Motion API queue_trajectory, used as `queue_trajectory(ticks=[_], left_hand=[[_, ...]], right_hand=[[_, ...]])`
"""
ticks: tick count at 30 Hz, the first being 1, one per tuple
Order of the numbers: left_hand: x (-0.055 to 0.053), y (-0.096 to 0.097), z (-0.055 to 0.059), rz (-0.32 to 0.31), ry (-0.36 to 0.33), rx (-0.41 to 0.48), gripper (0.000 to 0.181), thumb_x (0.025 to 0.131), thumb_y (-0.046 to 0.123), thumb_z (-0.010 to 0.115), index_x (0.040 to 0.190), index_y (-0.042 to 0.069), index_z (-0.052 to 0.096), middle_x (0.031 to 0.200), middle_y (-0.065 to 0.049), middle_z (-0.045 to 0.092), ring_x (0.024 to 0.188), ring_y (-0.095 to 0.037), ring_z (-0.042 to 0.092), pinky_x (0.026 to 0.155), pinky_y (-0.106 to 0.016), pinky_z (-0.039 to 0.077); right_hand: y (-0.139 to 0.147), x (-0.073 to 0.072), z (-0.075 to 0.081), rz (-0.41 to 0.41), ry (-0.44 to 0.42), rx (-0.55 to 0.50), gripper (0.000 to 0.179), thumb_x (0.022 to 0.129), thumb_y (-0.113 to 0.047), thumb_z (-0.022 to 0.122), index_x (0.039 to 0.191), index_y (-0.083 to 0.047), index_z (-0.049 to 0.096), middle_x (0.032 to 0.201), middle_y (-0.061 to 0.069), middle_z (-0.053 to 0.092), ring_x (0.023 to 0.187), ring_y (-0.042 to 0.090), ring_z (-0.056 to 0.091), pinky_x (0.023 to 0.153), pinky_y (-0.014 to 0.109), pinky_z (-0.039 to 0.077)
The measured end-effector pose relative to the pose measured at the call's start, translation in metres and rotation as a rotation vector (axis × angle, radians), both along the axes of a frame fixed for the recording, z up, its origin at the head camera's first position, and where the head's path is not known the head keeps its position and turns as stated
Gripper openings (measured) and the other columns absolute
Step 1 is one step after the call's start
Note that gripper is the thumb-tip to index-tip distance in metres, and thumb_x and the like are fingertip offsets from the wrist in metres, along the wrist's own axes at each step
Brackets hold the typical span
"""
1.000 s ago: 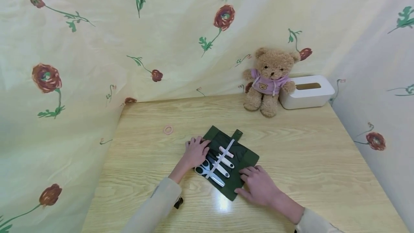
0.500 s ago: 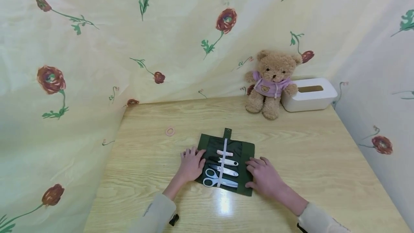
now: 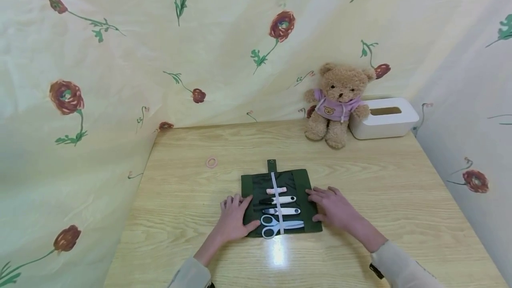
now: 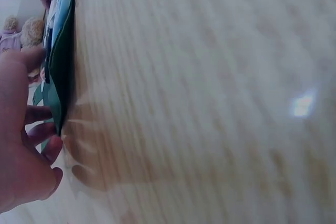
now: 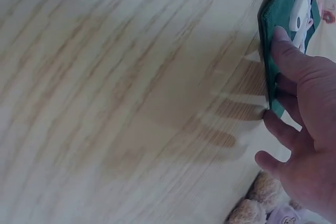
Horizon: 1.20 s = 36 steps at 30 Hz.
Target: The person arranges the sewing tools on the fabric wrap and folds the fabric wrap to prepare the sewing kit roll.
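A dark green fabric tool case (image 3: 311, 217) lies spread flat on the table, its snap tab (image 3: 272, 166) pointing away. Under its white elastic band sit light-coloured scissors (image 3: 294, 224), two slim white-handled tools (image 3: 291, 211) and a small pinkish-white piece (image 3: 282, 190). My left hand (image 3: 233, 219) rests at the case's left edge, thumb over the fabric and fingers spread. At the right edge my right hand (image 3: 334, 208) touches the fabric with loosely bent fingers. The right wrist view has the thumb (image 5: 286, 45) on top of the case, other fingers along its side.
A pink ring (image 3: 211, 162) lies on the wooden table (image 3: 180, 181), left of and behind the case. Toward the back right, a teddy bear (image 3: 338, 101) in a purple hoodie leans beside a white tissue box (image 3: 386, 126). Floral cloth (image 3: 224, 48) hangs behind the table.
The tool case has turned from a slant to nearly square with the table's front. Both hands moved with its edges, the left one nearer to me, the right one slightly farther right.
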State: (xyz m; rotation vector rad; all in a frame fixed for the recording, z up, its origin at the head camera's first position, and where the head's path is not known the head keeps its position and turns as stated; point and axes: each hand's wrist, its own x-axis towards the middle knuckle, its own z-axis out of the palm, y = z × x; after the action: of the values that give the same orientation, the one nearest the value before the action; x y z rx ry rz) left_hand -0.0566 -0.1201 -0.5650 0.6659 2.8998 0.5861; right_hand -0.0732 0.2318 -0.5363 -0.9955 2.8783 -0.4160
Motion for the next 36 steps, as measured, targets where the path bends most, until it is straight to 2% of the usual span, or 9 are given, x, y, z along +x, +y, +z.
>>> queue_trajectory(ticks=[3, 6, 9, 11, 15, 20, 26, 32, 36], left_hand=[[0.006, -0.005, -0.001, -0.031, -0.012, 0.003, 0.102, 0.079, 0.073, 0.064, 0.153, 0.009, 0.039, 0.131, -0.013, 0.043, 0.111, -0.031, 0.037, 0.091, -0.053, 0.028], [0.012, -0.012, -0.003, -0.065, -0.007, -0.007, 0.119, 0.069, 0.078, 0.069, 0.157, 0.010, 0.029, 0.143, -0.015, 0.038, 0.122, -0.035, 0.034, 0.095, -0.056, 0.028], [0.015, -0.016, -0.005, -0.084, 0.012, -0.012, 0.127, 0.065, 0.077, 0.074, 0.159, 0.011, 0.023, 0.149, -0.014, 0.034, 0.126, -0.036, 0.033, 0.098, -0.057, 0.027], [0.016, -0.018, -0.006, -0.086, 0.024, -0.008, 0.126, 0.065, 0.075, 0.076, 0.160, 0.011, 0.022, 0.150, -0.013, 0.032, 0.126, -0.036, 0.033, 0.098, -0.057, 0.027], [0.017, -0.020, -0.005, -0.103, 0.045, 0.009, 0.109, 0.075, 0.067, 0.075, 0.159, 0.015, 0.027, 0.153, -0.013, 0.031, 0.128, -0.038, 0.033, 0.099, -0.060, 0.028], [0.022, -0.020, -0.008, -0.139, 0.109, -0.015, 0.081, 0.089, 0.059, 0.064, 0.156, 0.023, 0.036, 0.155, -0.018, 0.029, 0.129, -0.041, 0.034, 0.097, -0.063, 0.030], [0.029, -0.020, -0.014, -0.159, 0.182, 0.012, 0.061, 0.096, 0.052, 0.053, 0.151, 0.027, 0.047, 0.155, -0.023, 0.029, 0.130, -0.044, 0.035, 0.098, -0.064, 0.029], [0.030, -0.019, -0.019, -0.129, 0.244, 0.076, 0.055, 0.102, 0.049, 0.037, 0.146, 0.021, 0.053, 0.154, -0.023, 0.033, 0.128, -0.043, 0.038, 0.097, -0.064, 0.029], [0.032, -0.018, -0.019, -0.095, 0.222, 0.133, 0.049, 0.106, 0.040, 0.038, 0.148, 0.018, 0.051, 0.153, -0.023, 0.035, 0.130, -0.043, 0.037, 0.098, -0.064, 0.026]], right_hand=[[0.003, 0.002, 0.000, 0.012, -0.012, -0.038, 0.056, 0.077, -0.032, 0.086, 0.120, -0.002, 0.067, 0.140, 0.018, 0.055, 0.129, 0.041, 0.050, 0.098, 0.068, 0.033], [0.006, 0.006, -0.001, 0.026, -0.020, -0.059, 0.074, 0.071, -0.043, 0.088, 0.126, 0.000, 0.063, 0.142, 0.020, 0.052, 0.130, 0.043, 0.047, 0.098, 0.070, 0.031], [0.009, 0.011, -0.004, 0.041, -0.022, -0.043, 0.097, 0.064, -0.058, 0.086, 0.134, 0.001, 0.057, 0.147, 0.021, 0.047, 0.133, 0.044, 0.043, 0.099, 0.071, 0.028], [0.010, 0.014, -0.007, 0.055, -0.005, -0.026, 0.104, 0.062, -0.065, 0.083, 0.138, 0.001, 0.054, 0.148, 0.021, 0.045, 0.134, 0.044, 0.042, 0.099, 0.070, 0.028], [0.010, 0.020, -0.010, 0.075, 0.049, -0.037, 0.097, 0.068, -0.060, 0.082, 0.139, 0.000, 0.055, 0.146, 0.023, 0.048, 0.132, 0.043, 0.045, 0.099, 0.068, 0.029], [0.010, 0.024, -0.013, 0.112, 0.171, -0.073, 0.083, 0.074, -0.049, 0.083, 0.135, 0.002, 0.058, 0.138, 0.023, 0.055, 0.125, 0.042, 0.052, 0.094, 0.064, 0.034], [0.011, 0.024, -0.022, 0.154, 0.295, -0.079, 0.079, 0.077, -0.046, 0.074, 0.136, 0.002, 0.055, 0.134, 0.023, 0.058, 0.121, 0.041, 0.055, 0.089, 0.059, 0.040], [0.014, 0.025, -0.028, 0.154, 0.312, -0.124, 0.073, 0.088, -0.045, 0.068, 0.141, 0.003, 0.052, 0.136, 0.022, 0.057, 0.123, 0.041, 0.054, 0.091, 0.058, 0.041], [0.016, 0.025, -0.032, 0.158, 0.310, -0.165, 0.056, 0.096, -0.040, 0.061, 0.137, -0.001, 0.059, 0.136, 0.023, 0.057, 0.124, 0.041, 0.054, 0.092, 0.057, 0.041]])
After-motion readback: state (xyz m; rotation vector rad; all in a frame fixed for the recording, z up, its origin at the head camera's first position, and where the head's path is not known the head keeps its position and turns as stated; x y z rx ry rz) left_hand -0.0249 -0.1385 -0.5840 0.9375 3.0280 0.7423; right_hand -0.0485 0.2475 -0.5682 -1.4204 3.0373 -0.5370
